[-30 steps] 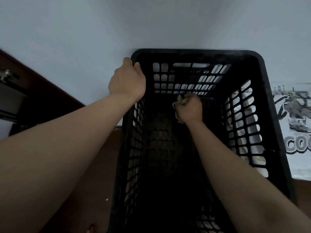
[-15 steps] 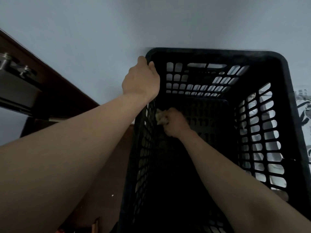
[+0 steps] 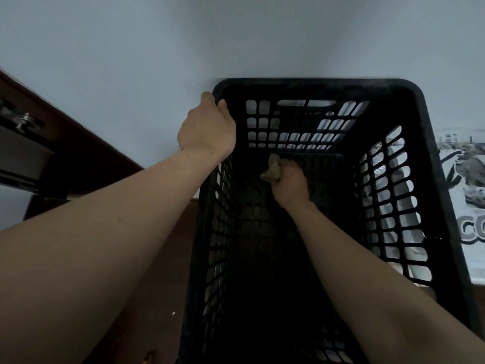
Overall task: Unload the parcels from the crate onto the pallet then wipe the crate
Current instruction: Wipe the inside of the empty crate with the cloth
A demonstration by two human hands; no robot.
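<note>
i count one black crate (image 3: 315, 84), one crumpled rag (image 3: 273, 168), one printed white bag (image 3: 467, 185), one dark wooden frame (image 3: 78, 145) and one metal fitting (image 3: 23, 122). of my own i see two hands: one left hand (image 3: 207, 130) and one right hand (image 3: 290, 183).

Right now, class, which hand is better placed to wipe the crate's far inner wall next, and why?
Right. The right hand is inside the crate, gripping the cloth close to the far wall. The left hand grips the rim at the far left corner, probably steadying it, and holds no cloth.
</note>
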